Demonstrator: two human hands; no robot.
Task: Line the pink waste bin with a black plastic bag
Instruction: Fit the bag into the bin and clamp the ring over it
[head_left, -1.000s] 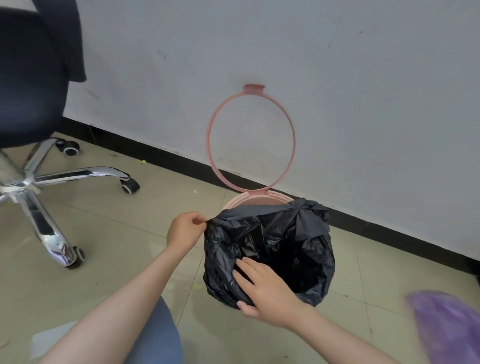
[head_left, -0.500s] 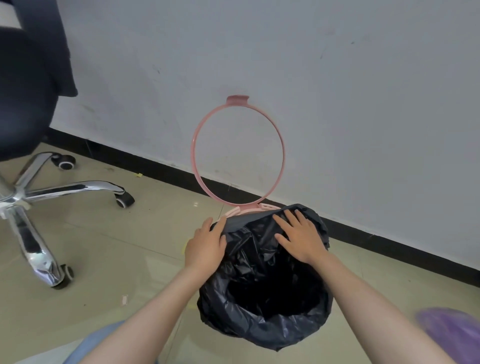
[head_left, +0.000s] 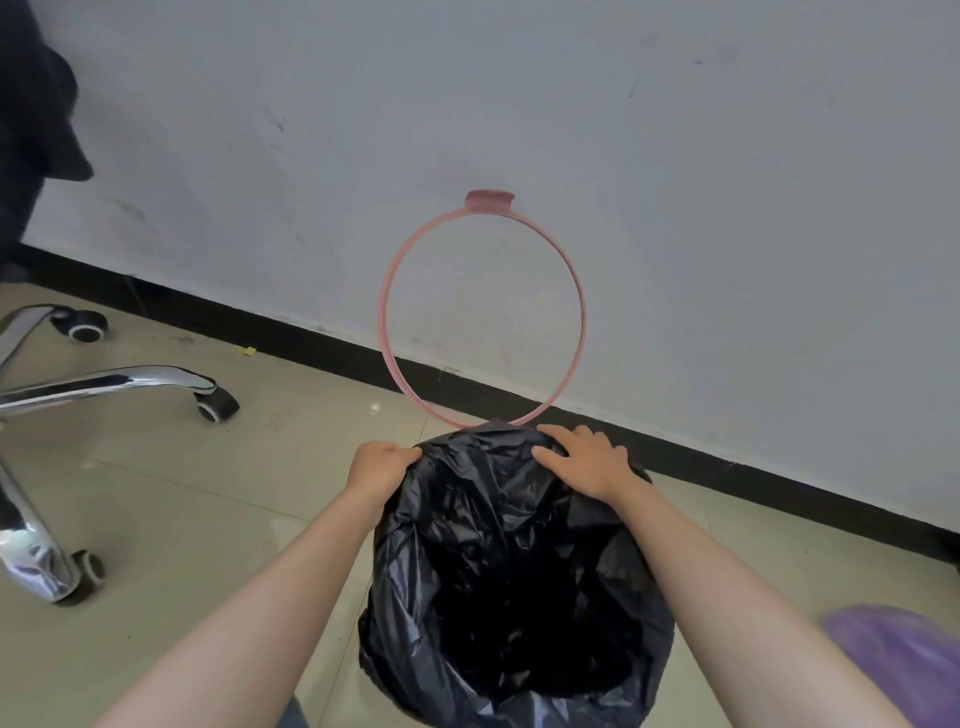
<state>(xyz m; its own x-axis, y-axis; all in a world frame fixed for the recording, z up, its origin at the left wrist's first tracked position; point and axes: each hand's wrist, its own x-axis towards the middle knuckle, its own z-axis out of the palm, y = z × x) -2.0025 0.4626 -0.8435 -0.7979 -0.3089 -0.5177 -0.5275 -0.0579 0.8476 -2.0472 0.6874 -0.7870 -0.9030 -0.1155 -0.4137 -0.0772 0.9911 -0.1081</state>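
A black plastic bag (head_left: 511, 582) was spread wide open over the waste bin on the floor, so the bin body was fully hidden. A pink ring (head_left: 383, 317) was stood up against the wall at the far side. The bag's far left edge was pinched in the closed left hand (head_left: 378, 465). The right hand (head_left: 584, 457) was laid flat and open on the bag's far edge. A chair base (head_left: 104, 382) was seen at the left.
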